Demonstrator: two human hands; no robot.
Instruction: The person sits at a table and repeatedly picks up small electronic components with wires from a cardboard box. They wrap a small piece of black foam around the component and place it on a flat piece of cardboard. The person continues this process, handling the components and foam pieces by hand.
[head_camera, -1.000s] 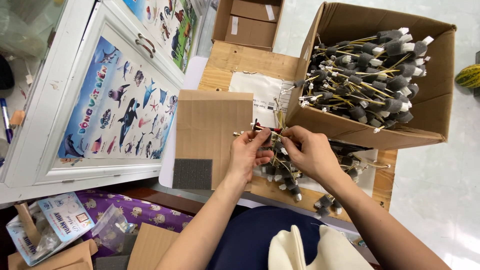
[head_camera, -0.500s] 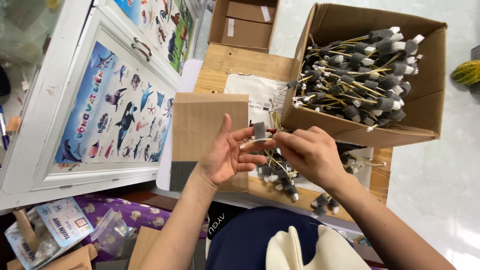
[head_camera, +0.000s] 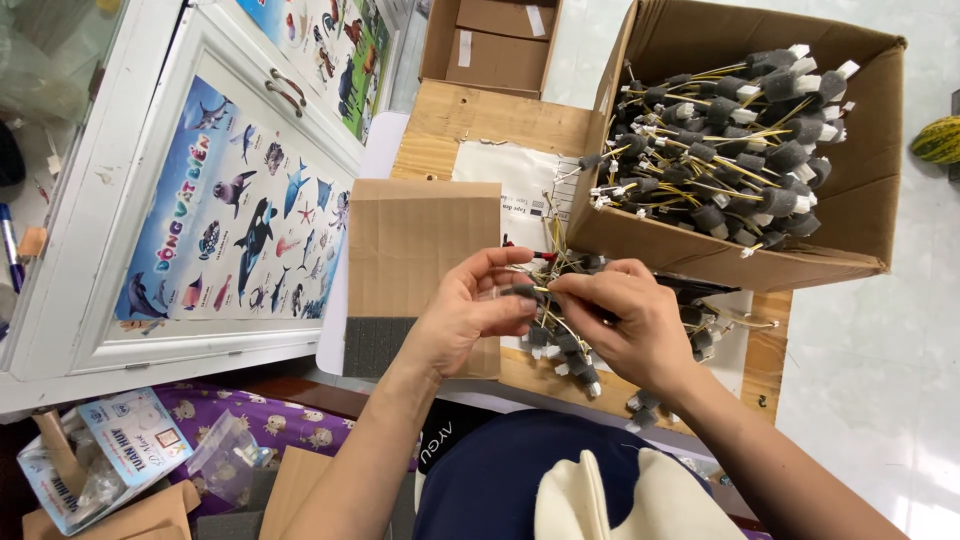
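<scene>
Meeting at the centre of the view, the left hand (head_camera: 470, 310) and the right hand (head_camera: 625, 325) pinch a small grey foam piece (head_camera: 522, 293) on a thin stick between their fingertips, the left thumb and forefinger closed on the foam and the right fingers closed on the stick just beside it. Below the hands, at about six o'clock, a loose heap of the same foam-tipped sticks (head_camera: 565, 350) lies on the wooden bench (head_camera: 470, 115). At nine o'clock from the hands sits a folded cardboard sheet (head_camera: 420, 240) with a dark foam pad (head_camera: 375, 345) at its lower corner. At two o'clock a cardboard box (head_camera: 870, 170) holds many more sticks.
</scene>
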